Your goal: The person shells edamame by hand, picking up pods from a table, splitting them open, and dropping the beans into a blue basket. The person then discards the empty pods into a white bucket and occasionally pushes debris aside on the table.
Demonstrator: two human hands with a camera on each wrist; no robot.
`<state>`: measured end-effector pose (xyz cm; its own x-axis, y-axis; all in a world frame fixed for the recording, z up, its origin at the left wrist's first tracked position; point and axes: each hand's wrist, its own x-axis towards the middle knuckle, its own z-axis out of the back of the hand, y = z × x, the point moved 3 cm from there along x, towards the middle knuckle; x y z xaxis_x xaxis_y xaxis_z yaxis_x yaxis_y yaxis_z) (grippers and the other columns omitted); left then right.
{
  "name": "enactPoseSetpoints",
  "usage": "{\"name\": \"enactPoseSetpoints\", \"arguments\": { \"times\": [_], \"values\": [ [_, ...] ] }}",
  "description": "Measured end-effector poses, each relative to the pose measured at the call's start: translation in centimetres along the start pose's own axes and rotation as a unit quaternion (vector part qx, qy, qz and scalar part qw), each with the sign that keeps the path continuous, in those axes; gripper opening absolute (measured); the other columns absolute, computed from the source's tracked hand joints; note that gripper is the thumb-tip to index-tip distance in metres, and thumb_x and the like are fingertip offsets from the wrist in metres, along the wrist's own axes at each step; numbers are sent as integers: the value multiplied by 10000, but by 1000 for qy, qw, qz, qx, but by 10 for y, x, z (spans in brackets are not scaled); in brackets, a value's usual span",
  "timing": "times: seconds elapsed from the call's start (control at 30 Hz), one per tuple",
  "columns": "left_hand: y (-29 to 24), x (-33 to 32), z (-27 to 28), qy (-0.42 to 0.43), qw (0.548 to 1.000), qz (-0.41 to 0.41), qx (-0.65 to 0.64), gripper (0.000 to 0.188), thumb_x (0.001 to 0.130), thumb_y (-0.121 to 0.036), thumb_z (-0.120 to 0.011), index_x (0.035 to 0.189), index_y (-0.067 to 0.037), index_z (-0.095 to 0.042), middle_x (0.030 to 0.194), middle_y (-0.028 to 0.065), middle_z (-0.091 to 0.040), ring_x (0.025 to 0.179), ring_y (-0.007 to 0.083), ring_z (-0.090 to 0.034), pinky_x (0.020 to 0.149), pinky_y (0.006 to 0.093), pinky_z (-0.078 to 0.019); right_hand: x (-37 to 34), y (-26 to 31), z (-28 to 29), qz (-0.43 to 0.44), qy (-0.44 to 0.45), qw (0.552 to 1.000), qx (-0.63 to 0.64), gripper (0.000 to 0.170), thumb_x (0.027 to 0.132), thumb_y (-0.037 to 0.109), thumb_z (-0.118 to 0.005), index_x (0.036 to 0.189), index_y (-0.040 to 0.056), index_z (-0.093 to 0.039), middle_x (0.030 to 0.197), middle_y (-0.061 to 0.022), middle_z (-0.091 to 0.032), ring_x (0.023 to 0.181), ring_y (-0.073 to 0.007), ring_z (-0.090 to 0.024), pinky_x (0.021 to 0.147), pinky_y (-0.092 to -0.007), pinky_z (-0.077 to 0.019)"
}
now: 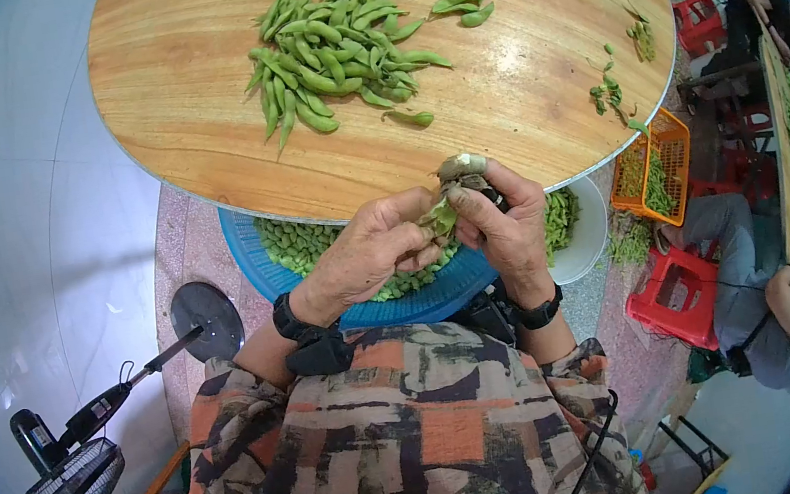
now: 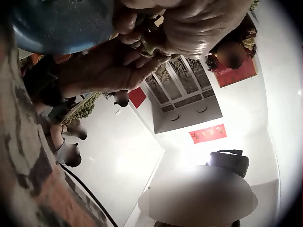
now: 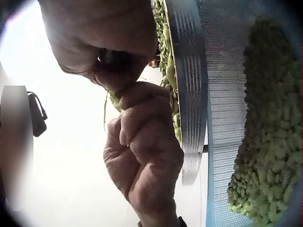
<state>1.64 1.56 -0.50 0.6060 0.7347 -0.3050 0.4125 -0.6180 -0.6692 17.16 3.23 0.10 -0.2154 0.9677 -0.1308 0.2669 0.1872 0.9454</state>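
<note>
A pale yellowish-green bean pod (image 1: pixel 440 218) was pinched between the left hand (image 1: pixel 366 256) and the right hand (image 1: pixel 510 226), just below the middle of the frame; the fingers partly hid it, so whether it was split could not be told. A heap of plump green pods (image 1: pixel 328 54) lay tangled at upper centre, pointing various ways. Loose pale-green beans (image 1: pixel 291 241) were massed in a blue basket (image 1: pixel 471 282), beneath the hands.
</note>
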Motion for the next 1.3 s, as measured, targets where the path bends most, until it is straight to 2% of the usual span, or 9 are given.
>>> {"name": "enactPoseSetpoints", "arguments": {
  "times": [0.17,0.23,0.33,0.5,0.57,0.63,0.9,1.1,1.3],
  "values": [
    [15,-4,20,-4,1000,15,3,287,909,-9,-444,1126,22,-629,876,7,-609,648,44,-441,543,175,-331,1,4,9,-28,-45,992,117,222,911,-5,-636,1130,-45,-649,708,11,-581,523,-40,-444,444,-206,-365],
    [17,-8,22,9,993,80,90,291,930,-67,-506,1175,25,-632,938,74,-682,725,119,-599,647,231,-485,-3,12,17,-26,-61,991,115,242,896,1,-643,1135,-41,-648,695,8,-575,502,-39,-422,438,-203,-354],
    [-14,-16,6,134,886,-2,444,265,945,-119,-558,1158,-4,-666,916,84,-726,787,136,-670,705,282,-538,-20,35,58,11,-113,992,-59,238,856,38,-669,1083,-37,-675,713,3,-605,490,-38,-432,440,-209,-344],
    [-50,-9,11,57,882,-98,458,179,890,-108,-659,1037,-18,-705,890,117,-720,816,217,-699,719,324,-546,-55,74,139,4,-25,900,-436,195,839,62,-683,1001,-44,-707,752,-90,-687,563,-108,-580,533,-261,-452],
    [-74,8,18,-118,649,-277,699,181,858,-71,-664,1028,-12,-686,882,123,-659,806,283,-672,683,358,-531,-62,72,148,-38,-43,832,-551,198,847,73,-680,1002,-47,-706,768,-122,-702,605,-133,-623,580,-275,-487],
    [-78,30,21,-130,619,-306,712,178,847,-69,-667,1016,-12,-672,899,123,-623,806,302,-654,677,378,-522,-64,73,152,-18,-120,792,-598,202,869,75,-665,1021,-55,-697,806,-160,-713,680,-160,-661,652,-293,-514],
    [-58,55,17,-180,565,-277,756,127,851,-59,-666,961,-16,-620,979,111,-578,823,334,-634,675,418,-518,-19,40,74,67,-139,919,-363,194,915,20,-597,1074,-28,-698,807,-74,-708,750,-101,-654,670,-239,-510],
    [-75,60,5,-226,558,-348,719,140,852,-74,-670,974,-23,-624,991,104,-587,810,328,-642,650,415,-525,5,33,43,47,-119,955,-268,193,938,28,-583,1088,-24,-693,823,-59,-704,766,-92,-649,703,-235,-511],
    [-70,85,11,-184,516,-214,809,184,822,-93,-701,983,-30,-638,1010,101,-595,807,333,-645,632,409,-528,5,29,42,48,-117,952,-280,199,935,11,-574,1094,-24,-688,818,-58,-696,772,-92,-645,717,-239,-515]
  ]
}}
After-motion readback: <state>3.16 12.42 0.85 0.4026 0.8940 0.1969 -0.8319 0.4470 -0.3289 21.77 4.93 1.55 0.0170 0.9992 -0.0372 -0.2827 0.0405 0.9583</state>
